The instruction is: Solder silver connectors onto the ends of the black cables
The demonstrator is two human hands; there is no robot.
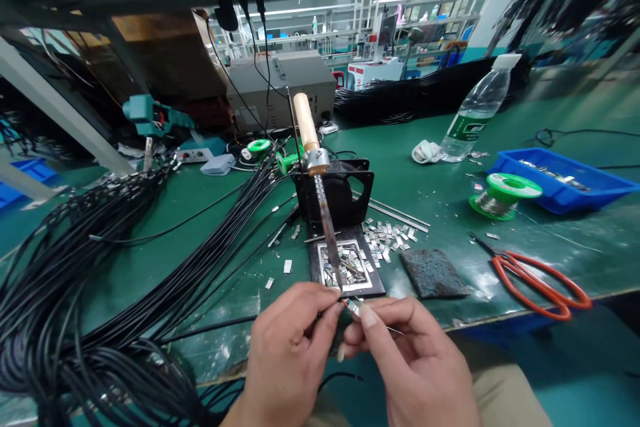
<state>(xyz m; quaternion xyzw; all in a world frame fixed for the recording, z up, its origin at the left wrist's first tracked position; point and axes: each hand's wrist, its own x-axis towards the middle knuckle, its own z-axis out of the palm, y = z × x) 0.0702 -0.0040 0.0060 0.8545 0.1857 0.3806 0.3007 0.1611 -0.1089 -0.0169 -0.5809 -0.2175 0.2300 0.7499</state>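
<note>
Nearest, at the bench's (450, 220) front edge: left hand (293, 333) with thumb and forefinger pinched, seemingly on a reddish wire end (345, 303); close beside, right hand (405, 347) clamped on a small metal connector (354, 307), just below the tip of the soldering iron (327, 227). Probably soldering, so brace both wrists, hold wire and connector still, heat briefly, and mind the left fingertips, very near the tip. Just beyond, beware of nudging the black stand (378, 285) or scattering the loose metal pieces (387, 238) past its right edge. Leave the orange-handled cutters (540, 280) near the bench's front edge. Farther back, keep the solder spool (495, 197) within reach, beside the blue tray's (595, 199) left corner.
</note>
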